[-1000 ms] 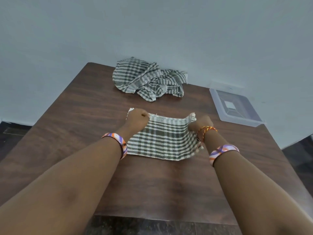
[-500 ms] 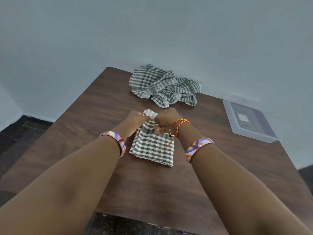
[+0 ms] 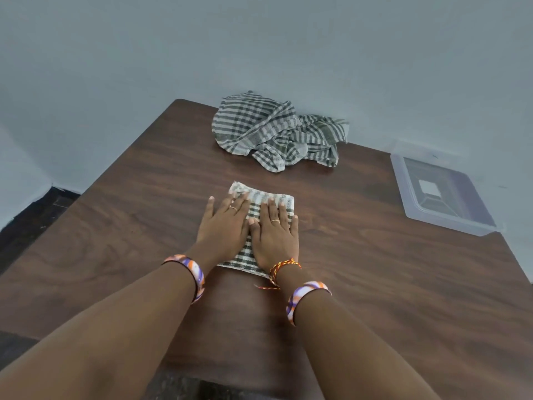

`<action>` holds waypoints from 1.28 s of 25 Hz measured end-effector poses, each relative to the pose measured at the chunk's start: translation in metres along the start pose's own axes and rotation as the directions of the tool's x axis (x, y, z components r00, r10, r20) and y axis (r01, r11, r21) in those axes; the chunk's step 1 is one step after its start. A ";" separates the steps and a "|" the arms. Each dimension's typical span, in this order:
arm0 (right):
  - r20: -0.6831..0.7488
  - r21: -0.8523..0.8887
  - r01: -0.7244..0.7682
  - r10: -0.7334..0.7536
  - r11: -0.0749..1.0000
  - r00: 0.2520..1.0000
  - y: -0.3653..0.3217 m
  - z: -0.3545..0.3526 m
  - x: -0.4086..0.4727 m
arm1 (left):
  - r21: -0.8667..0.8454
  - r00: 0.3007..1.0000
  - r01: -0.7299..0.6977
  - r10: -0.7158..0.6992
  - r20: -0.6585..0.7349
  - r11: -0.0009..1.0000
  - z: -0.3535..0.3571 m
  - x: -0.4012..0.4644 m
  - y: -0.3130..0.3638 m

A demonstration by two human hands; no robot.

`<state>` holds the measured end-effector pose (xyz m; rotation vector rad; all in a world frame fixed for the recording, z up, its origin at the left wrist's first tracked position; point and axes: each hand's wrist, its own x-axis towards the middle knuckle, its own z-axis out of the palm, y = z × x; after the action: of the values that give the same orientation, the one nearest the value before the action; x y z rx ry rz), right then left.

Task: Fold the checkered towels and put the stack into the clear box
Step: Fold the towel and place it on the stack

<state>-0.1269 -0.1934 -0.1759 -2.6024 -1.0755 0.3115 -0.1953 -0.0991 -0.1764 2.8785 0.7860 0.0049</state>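
Observation:
A folded checkered towel [image 3: 274, 199] lies flat in the middle of the brown wooden table [image 3: 375, 284]. My left hand [image 3: 223, 226] and my right hand [image 3: 274, 235] press down on it side by side, fingers straight, covering most of it. A crumpled heap of checkered towels [image 3: 277, 131] sits at the table's far edge against the wall. The clear box [image 3: 441, 192] stands open at the far right of the table, with nothing inside it.
A grey wall rises right behind the table. Dark floor [image 3: 31, 215] shows to the left, below the table's edge. Bare wood lies between the folded towel and the clear box.
The wide towel was folded in half sideways as my right hand carried its edge over to the left. Both hands then let go and now press flat on the narrower towel.

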 end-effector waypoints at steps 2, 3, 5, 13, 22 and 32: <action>0.007 -0.026 0.004 -0.004 1.000 1.000 0.014 -0.001 -0.003 | -0.011 0.996 0.071 -0.071 0.050 0.997 0.002 -0.003 0.007; 0.003 -0.036 0.016 -0.016 0.999 1.000 0.022 -0.002 -0.006 | -0.018 0.994 0.092 -0.090 0.056 0.996 0.003 -0.003 0.015; 0.001 -0.047 0.040 -0.040 0.998 0.999 0.039 -0.009 -0.010 | -0.033 0.991 0.121 -0.119 0.052 0.992 0.006 -0.005 0.036; -0.001 -0.093 0.050 -0.050 0.994 0.999 0.185 -0.060 -0.058 | -0.084 0.991 0.134 -0.133 0.010 0.988 0.031 -0.018 0.199; -0.005 -0.098 -0.062 0.062 0.993 0.998 0.342 -0.117 -0.122 | -0.092 0.999 0.027 -0.023 0.044 0.995 0.059 -0.021 0.373; -0.017 -0.107 -0.120 0.118 0.987 0.993 0.392 -0.135 -0.142 | -0.104 0.993 -0.067 0.076 0.086 0.992 0.068 -0.019 0.425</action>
<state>0.0702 -0.5846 -0.1803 -2.7669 -0.9601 0.2734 0.0060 -0.4804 -0.1780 2.7878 0.6460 -0.0742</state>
